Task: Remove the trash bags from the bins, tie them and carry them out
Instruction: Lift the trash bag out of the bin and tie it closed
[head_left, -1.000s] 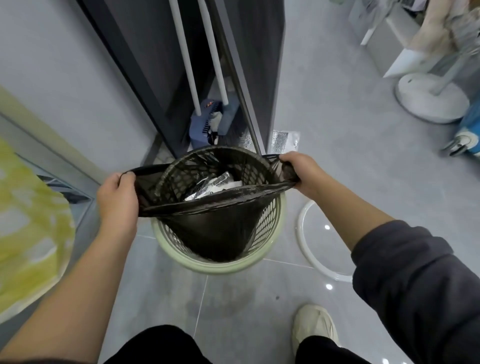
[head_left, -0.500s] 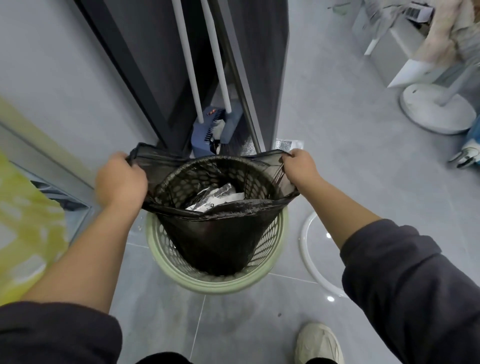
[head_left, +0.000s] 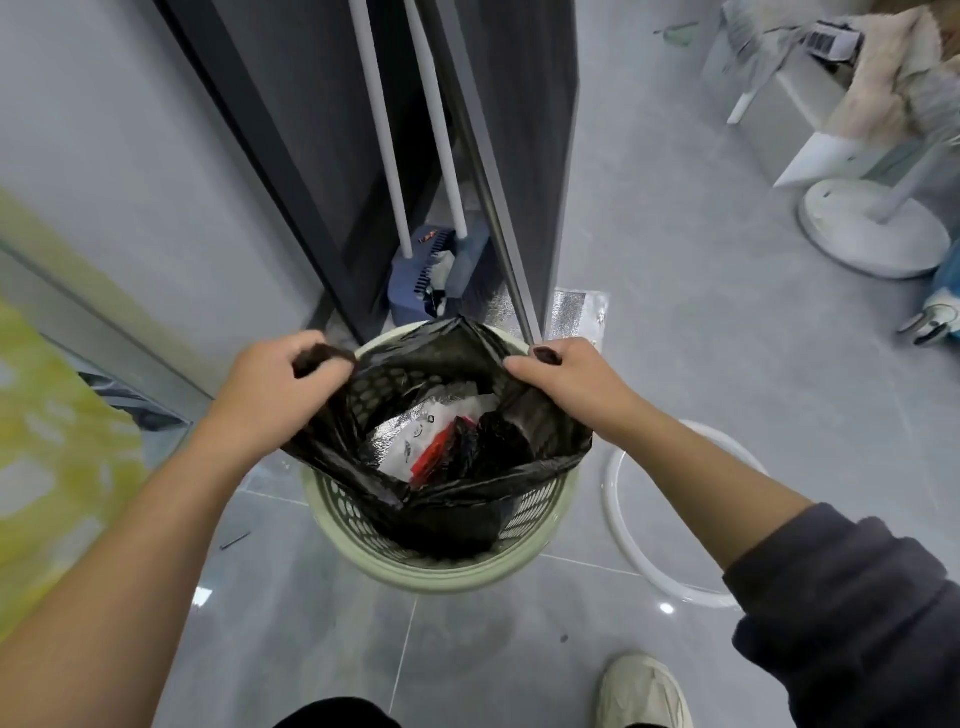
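Nearest the camera, a pale shoe (head_left: 644, 691) stands on the floor just this side of the bin (head_left: 447, 577), a green lattice basket. The trash bag (head_left: 457, 519) sits inside it, its lower part down against the bin wall and its black rim drawn up clear of the bin's lip. The left hand (head_left: 275, 389) clenches a bunch of film at the bin's left side, and the right hand (head_left: 566, 379) clenches another at its right. The two hold well apart, probably to keep the mouth spread while the bag lifts out without spilling. The mouth faces straight up, and the bag's long axis runs vertically down into the bin. Inside lie a red wrapper (head_left: 434, 457) and a silvery packet (head_left: 395, 441). A white hoop (head_left: 623, 519) lies right of the bin. Beyond the bin, a blue dustpan (head_left: 415, 280) stands in a dark recess.
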